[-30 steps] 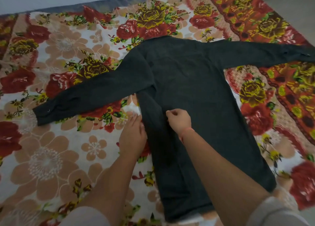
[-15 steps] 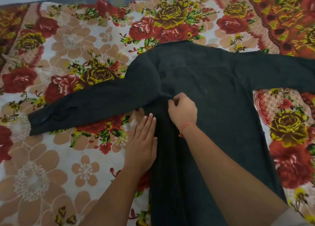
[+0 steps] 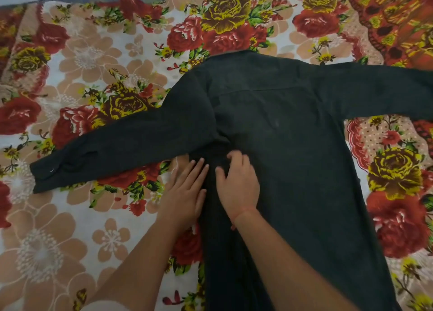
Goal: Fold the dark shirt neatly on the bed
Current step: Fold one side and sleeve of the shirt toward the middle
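Floral bed [image 3: 70, 228], dark shirt [image 3: 293, 146] spread out —
your left hand [image 3: 185, 193] pins the side fold, fingers flat; right hand [image 3: 239, 186] pinches cloth — likely squaring it.

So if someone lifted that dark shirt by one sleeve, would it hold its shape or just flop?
The dark shirt would probably flop: it lies flat on the bed and gathers into wrinkles at the right hand. It looks like thin, fairly light cloth. Pushed, it would likely crumple rather than slide; the sleeve is creased near its cuff.
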